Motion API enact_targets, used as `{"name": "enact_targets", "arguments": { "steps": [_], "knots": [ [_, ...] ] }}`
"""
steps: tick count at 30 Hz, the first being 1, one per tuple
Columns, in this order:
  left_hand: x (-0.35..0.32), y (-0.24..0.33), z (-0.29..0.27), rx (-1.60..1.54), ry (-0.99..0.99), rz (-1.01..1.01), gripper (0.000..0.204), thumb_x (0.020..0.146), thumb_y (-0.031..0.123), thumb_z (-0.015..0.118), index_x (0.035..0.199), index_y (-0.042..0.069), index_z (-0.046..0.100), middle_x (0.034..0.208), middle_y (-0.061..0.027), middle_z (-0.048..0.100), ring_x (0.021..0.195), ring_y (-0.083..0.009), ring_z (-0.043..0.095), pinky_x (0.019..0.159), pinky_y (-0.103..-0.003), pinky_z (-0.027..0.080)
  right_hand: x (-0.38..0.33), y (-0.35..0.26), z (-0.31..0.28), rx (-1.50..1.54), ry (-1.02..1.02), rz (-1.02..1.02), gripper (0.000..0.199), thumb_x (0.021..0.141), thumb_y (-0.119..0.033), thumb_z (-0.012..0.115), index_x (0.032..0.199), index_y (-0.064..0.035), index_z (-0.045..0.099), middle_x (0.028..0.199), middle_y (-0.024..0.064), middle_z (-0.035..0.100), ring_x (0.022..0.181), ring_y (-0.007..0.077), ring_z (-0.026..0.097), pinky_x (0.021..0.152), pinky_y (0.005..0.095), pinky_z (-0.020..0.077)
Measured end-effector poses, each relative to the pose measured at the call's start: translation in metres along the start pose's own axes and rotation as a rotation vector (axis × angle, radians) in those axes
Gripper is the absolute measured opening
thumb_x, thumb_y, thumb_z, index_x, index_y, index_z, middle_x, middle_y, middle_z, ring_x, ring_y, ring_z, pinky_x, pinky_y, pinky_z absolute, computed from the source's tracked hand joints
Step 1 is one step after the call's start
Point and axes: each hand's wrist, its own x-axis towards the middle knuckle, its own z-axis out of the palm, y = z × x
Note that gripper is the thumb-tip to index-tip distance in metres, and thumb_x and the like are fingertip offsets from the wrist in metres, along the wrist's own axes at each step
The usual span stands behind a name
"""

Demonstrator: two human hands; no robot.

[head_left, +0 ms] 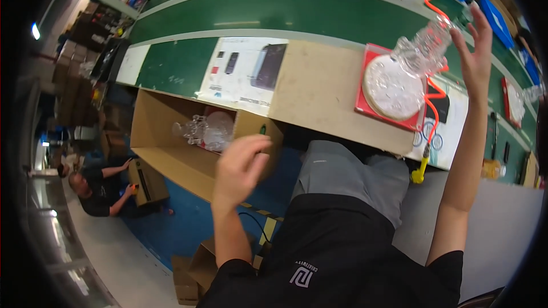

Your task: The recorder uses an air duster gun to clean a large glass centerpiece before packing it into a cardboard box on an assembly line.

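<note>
My right hand (476, 51) is raised at the right with its fingers stretched and thumb apart, holding nothing I can see. Right beside its thumb is a clear, knobbly plastic piece (422, 48). That piece stands on a round whitish disc (394, 88) set on a square red base (361, 102). Over the near side of an open carton (165, 162) is my left hand (240, 168), empty, its thumb and fingers apart. Inside the carton lies a similar item with clear plastic parts (197, 131) and a red base.
An orange coiled hose (436, 94) with a yellow nozzle (419, 172) hangs over the bench edge. Flattened cardboard (311, 74) covers part of the green bench (177, 68). Another red-based item (514, 102) is at far right. A person (94, 191) handles a carton at left.
</note>
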Motion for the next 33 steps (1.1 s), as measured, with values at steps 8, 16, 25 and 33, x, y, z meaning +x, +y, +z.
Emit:
{"name": "enact_targets", "arguments": {
  "steps": [8,16,25,33],
  "knots": [
    [-0.119,-0.191,-0.084,0.816,0.643,-0.996,0.066,0.090,0.032,0.061,0.140,0.002,0.032,0.146,-0.0279,0.024,0.132,-0.0447,0.030,0.102,-0.050,0.036,-0.019,0.031,0.065,0.538,0.066,0.243,0.021,0.093,-0.007,0.058,0.111,0.0023,0.053,0.101,0.0123,0.062,0.089,0.0219,0.064,0.081,0.0339,0.0516],
    [-0.089,-0.191,-0.093,0.577,0.482,-1.236,0.050,0.093,0.028,0.053,0.140,0.015,0.038,0.150,-0.0225,0.019,0.123,-0.0416,0.044,0.096,-0.046,0.042,-0.013,0.024,0.067,0.434,0.091,0.266,0.026,0.094,-0.014,0.058,0.112,0.0033,0.052,0.100,0.0154,0.063,0.087,0.0243,0.065,0.083,0.0365,0.0524],
    [-0.071,-0.166,-0.084,0.477,0.564,-1.193,0.037,0.093,0.013,0.050,0.130,0.017,0.049,0.149,-0.0240,0.021,0.124,-0.0433,0.045,0.093,-0.046,0.044,0.037,-0.023,0.164,0.222,0.538,0.487,0.030,0.086,-0.008,0.069,0.103,0.0023,0.047,0.089,0.0162,0.063,0.076,0.0205,0.066,0.069,0.0281,0.0558],
    [-0.104,-0.191,-0.117,0.457,0.616,-0.899,0.056,0.076,-0.016,0.037,0.122,0.010,0.055,0.141,-0.0226,0.036,0.135,-0.0374,0.034,0.105,-0.044,0.034,0.049,-0.093,0.243,0.331,-0.065,0.453,0.063,0.086,-0.007,0.067,0.138,-0.0010,0.032,0.119,0.0155,0.053,0.110,0.0204,0.053,0.096,0.0307,0.0415]
  ]
}}
